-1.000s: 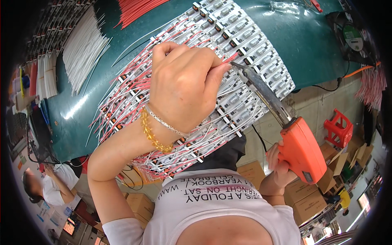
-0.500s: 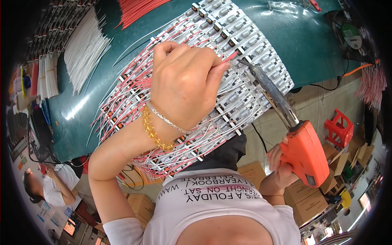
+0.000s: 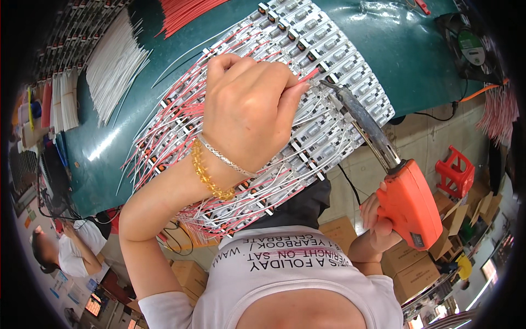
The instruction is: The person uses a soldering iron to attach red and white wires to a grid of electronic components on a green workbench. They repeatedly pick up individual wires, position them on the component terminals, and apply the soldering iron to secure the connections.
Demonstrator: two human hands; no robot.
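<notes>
My left hand (image 3: 249,112) pinches a thin red wire (image 3: 310,74) between thumb and fingers and holds its end down on a panel of white circuit boards (image 3: 307,129) with many red and white wires. Two bracelets, one gold and one silver, sit on that wrist. My right hand (image 3: 375,216) grips an orange soldering gun (image 3: 408,203) by its handle. The gun's long metal tip (image 3: 332,86) reaches up to the board right beside the red wire's end.
The boards lie on a green table (image 3: 400,49). Bundles of white wires (image 3: 112,66) and red wires (image 3: 183,13) lie at its far side. A small fan (image 3: 471,46) stands at the right. A red stool (image 3: 455,170) and cardboard boxes (image 3: 416,268) stand on the floor. Another person (image 3: 66,249) sits lower left.
My left hand has stayed on the red wire. The soldering gun has shifted slightly, its tip moving closer to the wire end on the board.
</notes>
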